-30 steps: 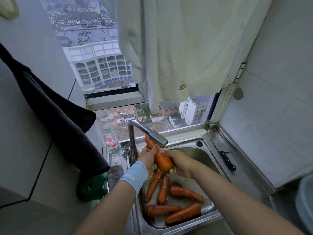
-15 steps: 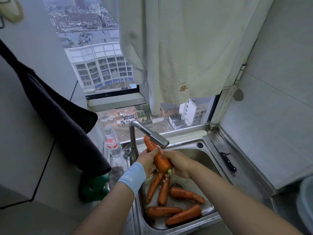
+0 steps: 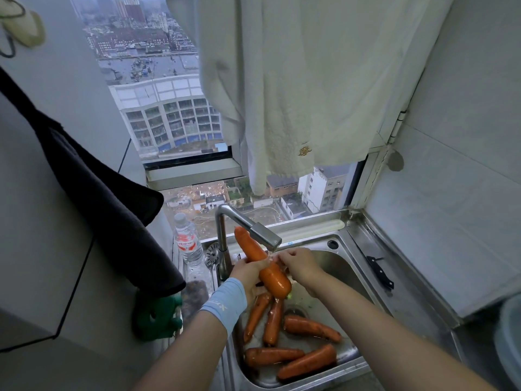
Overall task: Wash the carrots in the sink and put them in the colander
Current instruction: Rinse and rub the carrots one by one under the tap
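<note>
Over at the stainless sink [image 3: 352, 238], keep the whole job low inside the basin to save the counter from splashes. No sure sign of the colander; could be the pale rim [image 3: 511, 334] at the far right edge, can't say; worth sorting out the drop spot before letting go of anything.

Down on the basin floor, five more carrots [image 3: 307, 361] around the drain; best left alone for now.

Up under the faucet [image 3: 265, 235], one fat carrot [image 3: 265, 266] on a tilt, narrow end poking up behind the spout, thick end hanging over the pile; can't make out the water stream clearly.

Left hand [image 3: 249, 277] wrapped firmly round the carrot's middle; right hand [image 3: 300, 266] knuckles-up against its far side just below the spout, can't tell whether gripping or only rubbing.

My two cents for this step:
- roll the carrot with the left while scrubbing along the length with the right;
- slide it down to bring that hidden narrow end under the spout too;
- wet skin probably slippery, so no easing off on the left grip mid-turn;
- mind the small black knife [image 3: 380, 273] on the drainboard when swinging right.
</note>
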`<state>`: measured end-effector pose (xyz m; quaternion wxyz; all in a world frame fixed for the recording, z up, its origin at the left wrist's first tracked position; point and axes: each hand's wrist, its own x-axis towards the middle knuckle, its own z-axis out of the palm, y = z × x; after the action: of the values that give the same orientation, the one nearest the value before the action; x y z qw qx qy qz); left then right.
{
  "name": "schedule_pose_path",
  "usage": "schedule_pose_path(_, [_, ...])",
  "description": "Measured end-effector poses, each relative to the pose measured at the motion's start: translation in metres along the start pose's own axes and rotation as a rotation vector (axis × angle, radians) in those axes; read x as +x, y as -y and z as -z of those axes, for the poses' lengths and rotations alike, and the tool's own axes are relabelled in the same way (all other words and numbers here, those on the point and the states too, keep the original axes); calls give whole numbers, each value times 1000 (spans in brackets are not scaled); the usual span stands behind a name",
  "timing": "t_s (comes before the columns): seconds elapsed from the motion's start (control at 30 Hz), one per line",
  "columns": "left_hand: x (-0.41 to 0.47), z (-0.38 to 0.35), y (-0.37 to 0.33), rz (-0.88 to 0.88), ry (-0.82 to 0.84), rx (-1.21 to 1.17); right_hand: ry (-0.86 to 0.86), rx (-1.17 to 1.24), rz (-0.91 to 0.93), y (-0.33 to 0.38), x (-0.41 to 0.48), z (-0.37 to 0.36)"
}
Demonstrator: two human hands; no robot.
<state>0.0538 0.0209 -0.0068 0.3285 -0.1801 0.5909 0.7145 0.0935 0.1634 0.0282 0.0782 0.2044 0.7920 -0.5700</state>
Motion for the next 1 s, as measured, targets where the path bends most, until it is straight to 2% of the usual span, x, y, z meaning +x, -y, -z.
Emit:
schedule_pose_path(0.13, [1, 2, 4, -22, -28, -31, -20, 162, 35, -1, -2, 6])
schedule_pose_path(0.2, [2, 2, 5, -35, -36, -67, -15, 232, -12, 0, -5, 4])
schedule_pose_path(0.33, [-4, -7, 0, -49, 1, -157, 262, 286, -208, -3, -11, -3])
schedule_pose_path(0.4, [-6, -9, -4, -19, 31, -173, 328, 400, -201, -2, -12, -5])
schedule_pose_path(0.53, [-10, -9, -2, -39, 101, -139, 157, 311, -173, 2, -5, -11])
schedule_pose_path(0.63, [-15, -11, 5, -65, 79, -165, 52, 233, -162, -1, 2, -17])
schedule_pose_path(0.7, [-13, -10, 7, -69, 1, -170, 81, 262, -151, 0, -1, -17])
schedule_pose_path(0.87, [-8, -4, 5, -88, -134, -120, 349, 487, -182, -3, -15, -11])
schedule_pose_path(1.0, [-19, -5, 5, -100, 28, -158, 241, 418, -97, -1, -15, -15])
